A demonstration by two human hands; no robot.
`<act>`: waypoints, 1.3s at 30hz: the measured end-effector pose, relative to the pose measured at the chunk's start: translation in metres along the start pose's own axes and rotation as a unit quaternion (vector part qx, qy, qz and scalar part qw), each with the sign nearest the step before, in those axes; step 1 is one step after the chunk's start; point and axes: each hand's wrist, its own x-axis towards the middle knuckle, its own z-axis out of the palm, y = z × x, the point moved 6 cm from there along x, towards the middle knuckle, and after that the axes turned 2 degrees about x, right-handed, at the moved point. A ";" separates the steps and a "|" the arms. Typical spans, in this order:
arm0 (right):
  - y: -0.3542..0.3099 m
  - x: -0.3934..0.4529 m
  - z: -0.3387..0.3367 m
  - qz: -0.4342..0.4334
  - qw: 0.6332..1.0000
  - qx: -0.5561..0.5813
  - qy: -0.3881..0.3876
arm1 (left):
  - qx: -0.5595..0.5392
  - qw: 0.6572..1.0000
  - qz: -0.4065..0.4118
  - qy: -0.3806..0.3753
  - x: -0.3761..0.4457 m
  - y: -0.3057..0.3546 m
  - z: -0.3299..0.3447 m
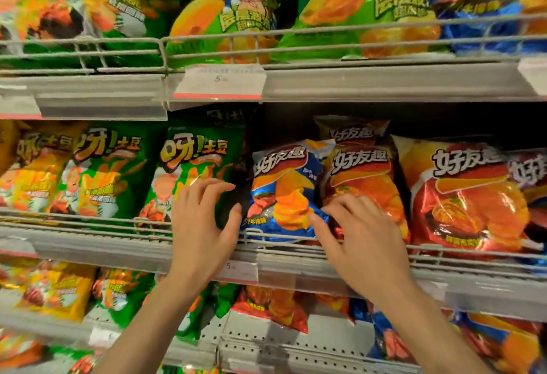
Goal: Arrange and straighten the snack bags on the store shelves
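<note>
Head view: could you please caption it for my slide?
Both hands reach for a blue chip bag on the middle shelf.

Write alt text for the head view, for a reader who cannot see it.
Two bare hands reach to the middle shelf's wire rail: the left hand spread at a green chip bag, the right hand with loosely bent fingers against a blue chip bag and a red chip bag. Snack bags fill the shelves above and below.
</note>
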 end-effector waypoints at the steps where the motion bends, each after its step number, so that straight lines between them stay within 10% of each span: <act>1: -0.001 0.000 0.000 -0.001 1.000 0.001 0.005 | -0.009 1.000 -0.001 -0.003 0.001 0.002 0.000; 18: 0.012 0.008 -0.015 0.121 0.964 0.228 -0.060 | -0.131 0.969 -0.133 -0.164 0.038 0.032 0.049; 26: -0.012 0.030 -0.013 0.168 0.954 0.215 -0.125 | -0.246 0.952 -0.144 -0.108 0.038 0.024 0.036; 39: -0.001 0.035 -0.009 0.273 0.871 0.409 0.004 | -0.394 0.892 -0.198 -0.098 0.034 0.019 0.031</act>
